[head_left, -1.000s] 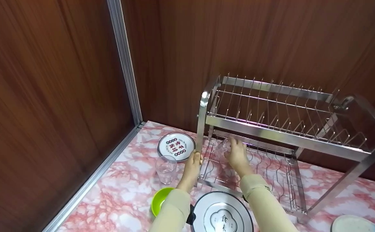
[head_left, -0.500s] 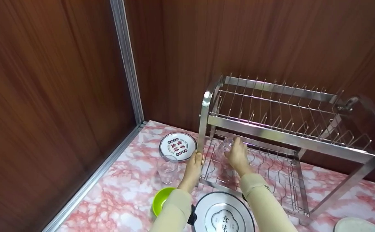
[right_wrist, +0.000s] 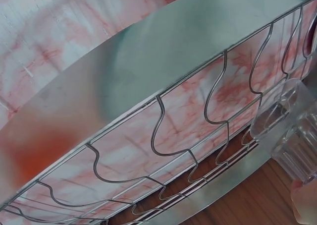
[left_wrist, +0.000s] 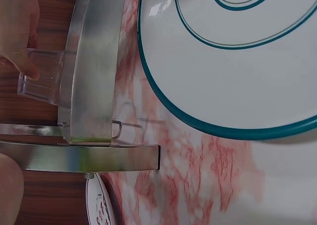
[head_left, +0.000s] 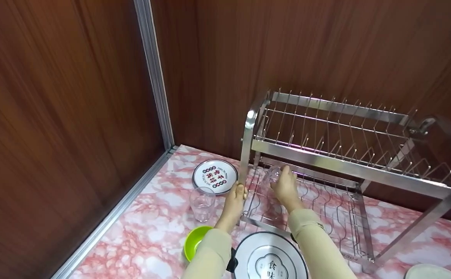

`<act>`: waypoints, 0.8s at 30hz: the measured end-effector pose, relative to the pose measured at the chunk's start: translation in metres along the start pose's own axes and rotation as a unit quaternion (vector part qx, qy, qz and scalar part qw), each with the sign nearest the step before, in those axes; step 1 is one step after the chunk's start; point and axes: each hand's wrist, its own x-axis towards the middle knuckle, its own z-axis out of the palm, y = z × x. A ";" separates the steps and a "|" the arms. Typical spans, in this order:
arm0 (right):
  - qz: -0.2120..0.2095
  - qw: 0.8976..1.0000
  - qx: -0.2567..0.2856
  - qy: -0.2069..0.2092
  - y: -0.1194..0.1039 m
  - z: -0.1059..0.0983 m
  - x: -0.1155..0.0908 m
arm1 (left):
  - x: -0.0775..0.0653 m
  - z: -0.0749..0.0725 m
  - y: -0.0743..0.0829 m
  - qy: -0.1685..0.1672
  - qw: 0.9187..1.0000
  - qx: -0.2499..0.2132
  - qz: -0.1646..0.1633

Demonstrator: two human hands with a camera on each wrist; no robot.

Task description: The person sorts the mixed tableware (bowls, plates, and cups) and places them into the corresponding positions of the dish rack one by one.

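My left hand [head_left: 233, 203] grips the left front post [head_left: 245, 155] of a two-tier metal dish rack [head_left: 349, 164]. Inside the lower tier, my right hand [head_left: 286, 190] holds a clear plastic cup [head_left: 272, 175]. The left wrist view shows thumb and fingers at the base of this cup [left_wrist: 44, 79], which is upside down. Its wide mouth faces the wavy wires [right_wrist: 213, 98] of the lower shelf in the right wrist view. Part of the cup is hidden behind my right hand in the head view.
Left of the rack are a small patterned plate [head_left: 215, 176], another clear cup [head_left: 202, 205] and a green bowl [head_left: 191, 245]. A large white plate [head_left: 244, 257] lies in front of the rack. Another pale dish [head_left: 428, 272] is at lower right. Wooden panels [head_left: 210, 77] stand behind and left.
The head view has shifted slightly, so the rack and dishes appear a little further right. Both hands keep nearly the same places, and the right fingers sit closer together on the cup.
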 end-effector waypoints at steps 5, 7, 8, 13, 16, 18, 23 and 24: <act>0.005 1.000 -0.008 -0.005 -0.001 0.000 0.001 | 0.005 0.002 -0.011 0.002 1.000 -0.001 0.002; 0.007 1.000 -0.005 -0.009 -0.001 0.000 0.001 | 0.005 0.002 -0.011 0.002 1.000 -0.004 -0.004; 0.008 1.000 -0.004 -0.010 -0.001 0.000 0.001 | 0.005 0.002 -0.011 0.002 1.000 -0.004 -0.008; 0.009 1.000 0.010 -0.007 0.000 0.000 0.000 | 0.003 0.001 -0.008 0.002 1.000 -0.003 -0.011; 0.006 1.000 0.011 -0.005 0.000 -0.001 0.000 | 0.000 0.000 0.001 0.003 1.000 -0.008 -0.004; 0.009 1.000 0.012 -0.006 0.000 -0.001 0.000 | -0.004 -0.001 0.009 0.003 1.000 -0.009 -0.002; 0.017 0.999 0.024 -0.013 0.000 0.000 0.000 | -0.009 -0.001 0.022 0.009 1.000 -0.003 -0.004; 0.017 0.999 0.024 -0.013 0.000 0.001 0.000 | -0.010 -0.001 0.022 0.010 1.000 -0.003 -0.005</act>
